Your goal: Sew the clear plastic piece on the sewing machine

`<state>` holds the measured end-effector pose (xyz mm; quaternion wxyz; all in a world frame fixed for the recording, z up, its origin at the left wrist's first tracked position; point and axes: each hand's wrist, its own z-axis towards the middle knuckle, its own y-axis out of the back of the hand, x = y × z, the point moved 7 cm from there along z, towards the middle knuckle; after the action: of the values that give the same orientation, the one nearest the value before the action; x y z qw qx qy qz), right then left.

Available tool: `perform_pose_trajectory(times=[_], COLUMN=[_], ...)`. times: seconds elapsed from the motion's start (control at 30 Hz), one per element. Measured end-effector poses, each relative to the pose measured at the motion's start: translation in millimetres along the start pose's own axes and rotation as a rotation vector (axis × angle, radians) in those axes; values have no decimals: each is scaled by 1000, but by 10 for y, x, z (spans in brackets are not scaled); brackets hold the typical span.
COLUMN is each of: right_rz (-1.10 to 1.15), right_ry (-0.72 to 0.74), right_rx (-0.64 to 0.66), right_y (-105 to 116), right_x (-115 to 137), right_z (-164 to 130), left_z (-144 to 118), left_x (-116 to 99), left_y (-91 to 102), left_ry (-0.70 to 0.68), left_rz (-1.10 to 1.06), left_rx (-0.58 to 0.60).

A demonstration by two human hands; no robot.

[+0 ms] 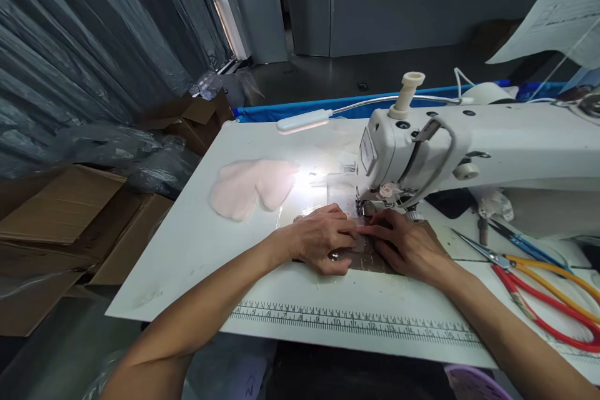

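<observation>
My left hand (323,239) is bent over a flat brown piece of material (370,261), its fingers curled down onto it. Part of this piece looks shiny, and I cannot make out exactly what it is. From the other side, my right hand (403,239) holds the piece with its fingers closed close to the presser foot (363,206). The two hands' fingertips nearly meet just in front of the needle area of the white sewing machine (422,144). Both hands cover much of the brown piece.
Pale pink fabric pieces (250,187) lie left of the machine under a lit lamp (304,120). Red-and-orange-handled scissors (520,272) and a blue-handled tool (529,244) lie at the right. A printed ruler (347,322) runs along the table's front edge. Cardboard boxes (65,206) stand left.
</observation>
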<state>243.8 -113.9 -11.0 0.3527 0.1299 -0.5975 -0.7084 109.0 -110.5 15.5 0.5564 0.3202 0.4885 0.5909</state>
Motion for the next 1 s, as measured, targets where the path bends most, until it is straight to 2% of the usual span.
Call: perform_pose_trajectory(times=[0.4,0.73,1.0], right_rz=[-147,-150,-134], right_ry=[-89,-72,-64], right_rx=[-6,-21,-42], right_y=[-40,5,-12], right_x=[-59,15,18], right_z=[15,15,12], left_z=[-22,-16,-14], left_x=[59,66,94], left_y=[-30,-43,-40], left_ry=[72,89,129], left_rz=[45,67,64], left_rx=[58,28,70])
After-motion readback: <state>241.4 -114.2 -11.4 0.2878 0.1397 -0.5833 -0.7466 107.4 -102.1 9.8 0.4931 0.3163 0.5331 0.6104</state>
